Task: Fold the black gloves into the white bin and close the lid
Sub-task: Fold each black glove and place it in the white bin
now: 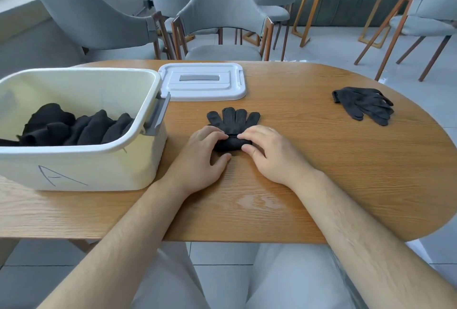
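Several folded gloves [74, 128] already sit in the white bin [81, 160], one glove [233, 120] lies mid-table [321, 160] half rolled, left hand [205, 153] and right hand [269, 150] each with a curled grip on its cuff roll, spare gloves [363, 104] unfolded at right, lid [201, 91] off.

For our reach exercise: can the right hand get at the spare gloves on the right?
Probably yes: only bare table separates the spare gloves from the right hand, which holds another glove.

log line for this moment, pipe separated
phase: folding glove | left hand: grips cuff end | right hand: grips cuff end | white bin: open, black gloves inside | lid: off, on table | loose gloves: right, unfolded
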Available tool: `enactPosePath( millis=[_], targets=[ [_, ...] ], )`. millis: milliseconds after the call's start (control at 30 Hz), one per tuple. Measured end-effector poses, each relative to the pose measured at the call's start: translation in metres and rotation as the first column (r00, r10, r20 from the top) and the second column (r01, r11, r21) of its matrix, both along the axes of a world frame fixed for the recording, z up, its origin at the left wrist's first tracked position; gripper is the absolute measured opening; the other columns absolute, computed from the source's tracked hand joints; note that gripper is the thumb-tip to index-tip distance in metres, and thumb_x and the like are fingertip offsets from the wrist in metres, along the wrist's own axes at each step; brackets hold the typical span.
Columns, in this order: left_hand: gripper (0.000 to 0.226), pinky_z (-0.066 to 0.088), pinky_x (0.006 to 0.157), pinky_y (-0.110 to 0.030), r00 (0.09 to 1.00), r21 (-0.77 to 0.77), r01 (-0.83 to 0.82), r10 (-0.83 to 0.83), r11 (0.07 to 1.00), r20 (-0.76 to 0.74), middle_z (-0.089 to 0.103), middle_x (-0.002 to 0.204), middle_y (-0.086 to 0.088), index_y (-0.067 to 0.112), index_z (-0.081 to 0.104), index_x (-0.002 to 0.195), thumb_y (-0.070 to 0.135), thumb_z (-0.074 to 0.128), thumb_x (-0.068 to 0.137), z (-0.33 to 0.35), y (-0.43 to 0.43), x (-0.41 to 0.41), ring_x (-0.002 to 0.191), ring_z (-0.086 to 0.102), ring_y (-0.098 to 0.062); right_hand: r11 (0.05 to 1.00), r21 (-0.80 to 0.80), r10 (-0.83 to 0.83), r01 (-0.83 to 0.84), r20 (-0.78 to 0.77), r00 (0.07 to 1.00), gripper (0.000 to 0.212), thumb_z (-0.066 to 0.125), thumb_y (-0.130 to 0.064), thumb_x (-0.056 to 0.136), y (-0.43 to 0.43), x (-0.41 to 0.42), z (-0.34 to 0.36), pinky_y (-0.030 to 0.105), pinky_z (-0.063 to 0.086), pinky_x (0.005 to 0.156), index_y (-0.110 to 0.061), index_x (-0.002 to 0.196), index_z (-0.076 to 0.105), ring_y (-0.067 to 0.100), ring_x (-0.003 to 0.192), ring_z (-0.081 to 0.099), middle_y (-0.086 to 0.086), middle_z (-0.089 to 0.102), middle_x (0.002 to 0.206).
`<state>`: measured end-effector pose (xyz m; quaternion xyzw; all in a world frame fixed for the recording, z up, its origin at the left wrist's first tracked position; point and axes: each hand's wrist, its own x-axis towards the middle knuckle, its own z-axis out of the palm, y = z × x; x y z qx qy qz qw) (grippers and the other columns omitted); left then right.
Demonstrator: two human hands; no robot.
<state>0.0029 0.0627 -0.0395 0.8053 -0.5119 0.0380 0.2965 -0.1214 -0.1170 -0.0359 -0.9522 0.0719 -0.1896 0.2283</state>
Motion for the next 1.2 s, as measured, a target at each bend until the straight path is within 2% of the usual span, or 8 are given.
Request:
enactPosePath(
  millis=[233,400,500,600,733,867,1000,1200],
  targets=[
    [0.027,0.048,0.092,-0.022,0.986,-0.093,-0.057,0.041,0.994,-0.161,0.060,0.110,0.018,0.025,0.062,0.124,0.034,0.062,0.099,0.007,-0.003,-0.001,0.106,0.055,-0.001,0.994,0.092,-0.055,0.056,-0.010,0.998,0.026,0.050,-0.028,0.105,0.006,-0.001,0.010,0.019,0.040,0.086,-0.021,0.130,0.054,0.005,0.107,0.054,-0.010,0.062,0.115],
    [0.021,0.051,0.081,-0.027,0.970,-0.132,-0.125,0.093,0.983,-0.225,0.061,0.089,0.017,0.033,0.060,0.118,0.037,0.062,0.098,0.015,-0.016,0.007,0.090,0.059,-0.006,0.986,0.113,-0.128,0.119,0.068,0.990,0.009,0.051,-0.032,0.103,0.004,0.008,0.007,0.017,0.036,0.060,-0.026,0.110,0.051,0.003,0.071,0.052,-0.011,0.050,0.073],
    [0.014,0.044,0.069,-0.026,0.978,-0.124,-0.135,0.112,0.983,-0.174,0.056,0.079,0.013,0.028,0.060,0.106,0.036,0.065,0.096,0.016,-0.027,0.014,0.079,0.054,-0.002,0.981,0.087,-0.183,0.175,0.101,0.978,0.009,0.054,-0.029,0.103,0.001,0.014,0.002,0.024,0.037,0.063,-0.022,0.102,0.060,0.005,0.073,0.048,-0.013,0.047,0.080],
    [0.016,0.042,0.070,-0.025,0.982,-0.149,-0.161,0.143,0.976,-0.124,0.051,0.092,0.015,0.022,0.061,0.100,0.034,0.069,0.093,0.007,-0.037,0.015,0.083,0.048,0.000,0.986,-0.014,-0.162,0.167,0.179,0.970,0.015,0.062,-0.030,0.099,0.003,0.012,-0.001,0.016,0.038,0.075,-0.019,0.105,0.070,0.011,0.093,0.050,-0.006,0.052,0.102],
    [0.013,0.050,0.095,-0.035,0.990,-0.181,-0.140,0.136,0.973,-0.037,0.054,0.127,0.003,0.017,0.071,0.105,0.027,0.066,0.096,-0.002,-0.035,0.015,0.112,0.055,-0.013,0.987,-0.130,-0.086,0.090,0.037,0.996,0.034,0.066,-0.032,0.096,0.003,0.003,-0.003,0.025,0.042,0.096,-0.023,0.129,0.067,0.014,0.113,0.051,-0.013,0.059,0.125],
    [0.029,0.032,0.117,-0.030,0.999,-0.121,0.017,-0.011,0.993,0.050,0.045,0.153,0.003,0.016,0.070,0.127,0.017,0.063,0.099,-0.004,-0.016,0.010,0.142,0.039,-0.016,0.989,-0.075,-0.120,0.126,0.075,0.990,0.028,0.063,-0.017,0.098,0.002,0.004,-0.003,0.018,0.035,0.099,-0.021,0.125,0.069,0.015,0.116,0.052,-0.011,0.065,0.125],
    [0.039,0.037,0.115,-0.028,0.996,-0.030,0.076,-0.077,0.997,-0.044,0.054,0.146,0.010,0.021,0.063,0.138,0.015,0.063,0.099,-0.004,-0.009,0.007,0.137,0.045,-0.008,0.994,0.030,-0.110,0.108,0.059,0.992,0.025,0.057,-0.015,0.101,0.002,0.002,-0.002,0.018,0.036,0.100,-0.022,0.121,0.069,0.010,0.119,0.051,-0.013,0.065,0.122],
    [0.029,0.031,0.096,-0.003,0.995,-0.077,0.025,-0.033,0.997,-0.098,0.061,0.123,0.015,0.025,0.061,0.131,0.020,0.055,0.103,0.005,-0.011,0.004,0.115,0.049,-0.001,0.978,0.176,-0.114,0.110,0.013,0.993,0.020,0.052,-0.019,0.104,0.000,0.000,0.008,0.014,0.036,0.094,-0.022,0.120,0.062,0.004,0.114,0.051,-0.016,0.059,0.115]
  ],
)
